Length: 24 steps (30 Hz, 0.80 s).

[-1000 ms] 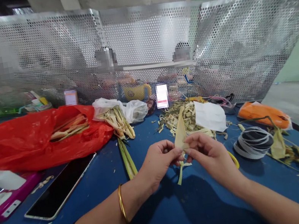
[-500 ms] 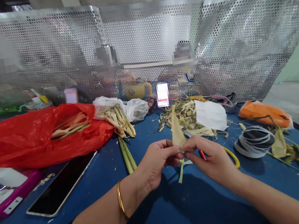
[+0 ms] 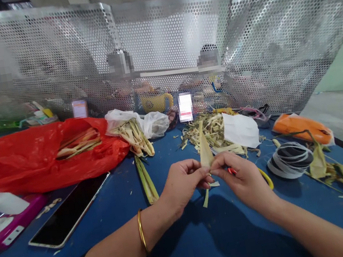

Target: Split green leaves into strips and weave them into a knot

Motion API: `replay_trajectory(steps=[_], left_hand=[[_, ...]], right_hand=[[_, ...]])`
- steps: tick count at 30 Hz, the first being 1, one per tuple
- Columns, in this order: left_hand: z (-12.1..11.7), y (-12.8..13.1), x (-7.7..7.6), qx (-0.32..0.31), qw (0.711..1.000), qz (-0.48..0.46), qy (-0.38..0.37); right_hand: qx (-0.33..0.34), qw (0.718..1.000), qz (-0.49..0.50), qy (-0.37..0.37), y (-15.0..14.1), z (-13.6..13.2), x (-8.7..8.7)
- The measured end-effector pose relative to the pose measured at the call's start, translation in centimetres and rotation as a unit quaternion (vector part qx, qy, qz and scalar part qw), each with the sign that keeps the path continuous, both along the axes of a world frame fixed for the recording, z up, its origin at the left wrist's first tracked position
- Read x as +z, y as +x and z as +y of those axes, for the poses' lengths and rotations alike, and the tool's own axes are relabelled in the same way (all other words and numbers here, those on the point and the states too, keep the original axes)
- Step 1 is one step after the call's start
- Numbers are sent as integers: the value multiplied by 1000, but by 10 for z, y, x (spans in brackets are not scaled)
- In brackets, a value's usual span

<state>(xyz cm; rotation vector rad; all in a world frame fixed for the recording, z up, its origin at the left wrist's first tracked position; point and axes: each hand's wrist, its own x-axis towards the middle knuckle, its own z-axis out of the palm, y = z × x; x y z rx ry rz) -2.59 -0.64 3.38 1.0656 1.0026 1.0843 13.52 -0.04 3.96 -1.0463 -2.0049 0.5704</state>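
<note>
Between my hands stands a pale yellow dried husk leaf (image 3: pixel 205 151), its pointed tip up and its narrow strip ends hanging below. My left hand (image 3: pixel 185 181) is closed, thumb and fingers pinching the leaf near its base. From the other side, my right hand (image 3: pixel 239 176) has its thumb and forefinger pressed together at the leaf's lower right edge. A small red piece (image 3: pixel 232 171) shows at the right fingers; what it belongs to is hidden. A yellow curved loop (image 3: pixel 267 179) lies partly behind the right hand.
A red plastic bag (image 3: pixel 41 160) with husks, a phone (image 3: pixel 70 215) and a purple power strip (image 3: pixel 12 223) lie left. Leaf scraps (image 3: pixel 208 128) and white paper (image 3: pixel 240 128) lie ahead. A cord spool (image 3: pixel 290 160) stands right. A perforated metal screen (image 3: pixel 167 27) closes the back.
My right fingers have shifted slightly at the leaf's base, and the leaf has moved a little to the right. My left hand keeps its pinch. The view has shifted slightly.
</note>
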Motion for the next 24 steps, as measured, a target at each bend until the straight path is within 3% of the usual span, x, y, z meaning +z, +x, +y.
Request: replay_trajectory(steps=[6,14,24], left_hand=[[0,1,3,0,999,34,30],[1,0,2,-19,997,60,38],[-1,2,1,-13,996,75,42]], right_hand=[[-32,994,54,-92,0,2,-3],[-44,995,16,-91,0,2,-2],[-55,991,56,-112,0,4,-9]])
